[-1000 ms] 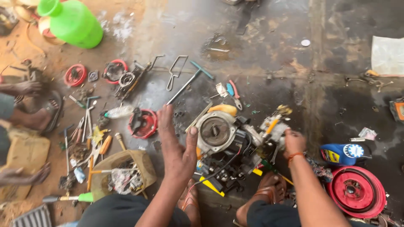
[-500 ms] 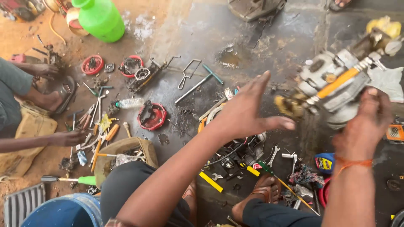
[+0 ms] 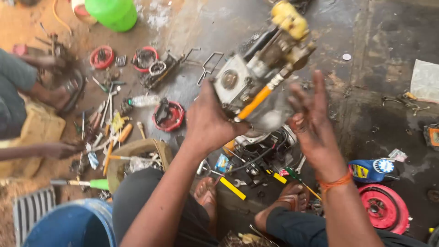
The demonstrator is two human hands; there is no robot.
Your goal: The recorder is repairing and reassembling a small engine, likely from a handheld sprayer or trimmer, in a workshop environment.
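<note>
While the left hand (image 3: 208, 121) clamps the small engine (image 3: 260, 64) by its casing, holding it raised and tilted, the right hand (image 3: 315, 126) stays spread open just beside it. Below the engine lie loose parts (image 3: 260, 151); left of it, a red cover (image 3: 167, 115).

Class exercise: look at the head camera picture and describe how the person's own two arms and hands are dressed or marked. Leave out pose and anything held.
Both forearms are bare, with no sleeves and no gloves. The left hand wears nothing at the wrist. The right hand has an orange thread band tied around its wrist. No rings or watch show on either hand.
</note>
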